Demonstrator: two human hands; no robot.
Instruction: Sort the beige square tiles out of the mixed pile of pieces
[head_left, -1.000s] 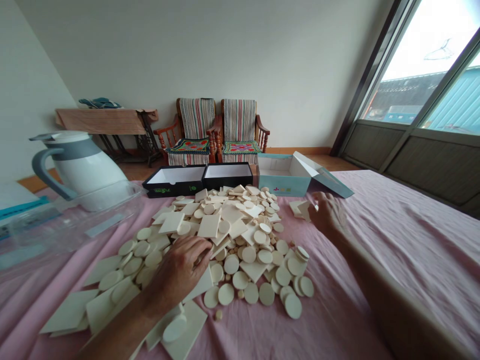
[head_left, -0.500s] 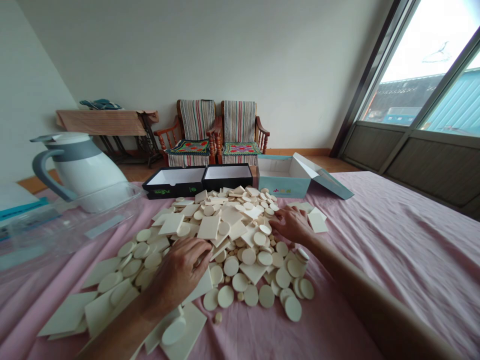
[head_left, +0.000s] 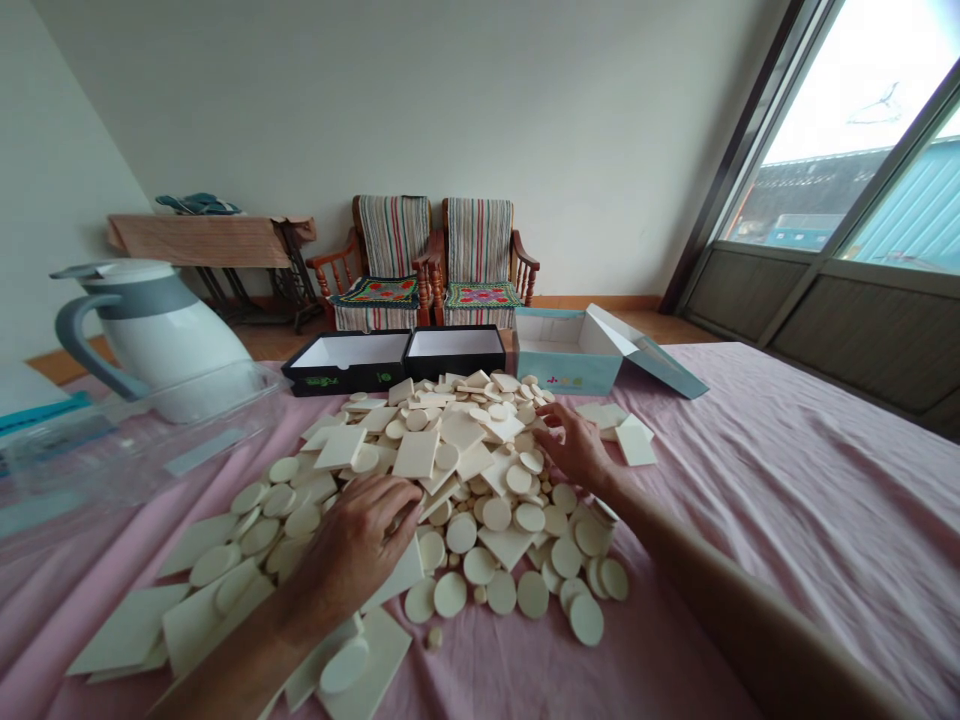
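A large heap of flat cream-coloured pieces [head_left: 465,470], both discs and square tiles, covers the pink cloth [head_left: 787,500]. My left hand [head_left: 360,535] rests palm down on the near left of the heap, fingers curved over the discs. Whether it grips any piece is hidden. My right hand [head_left: 574,450] touches the heap's right side with its fingers apart, holding nothing. Just right of that hand lies a small group of square tiles [head_left: 634,445], apart from the main heap.
Behind the heap stand two open black boxes [head_left: 345,362] [head_left: 454,350] and a pale blue box with its lid open [head_left: 566,350]. To the left are a clear plastic tub [head_left: 142,440] and a white-and-grey jug [head_left: 165,340]. Two wooden armchairs stand further back.
My right hand has moved left from the small group of tiles onto the heap, and its fingers have spread. My left hand has hardly moved.
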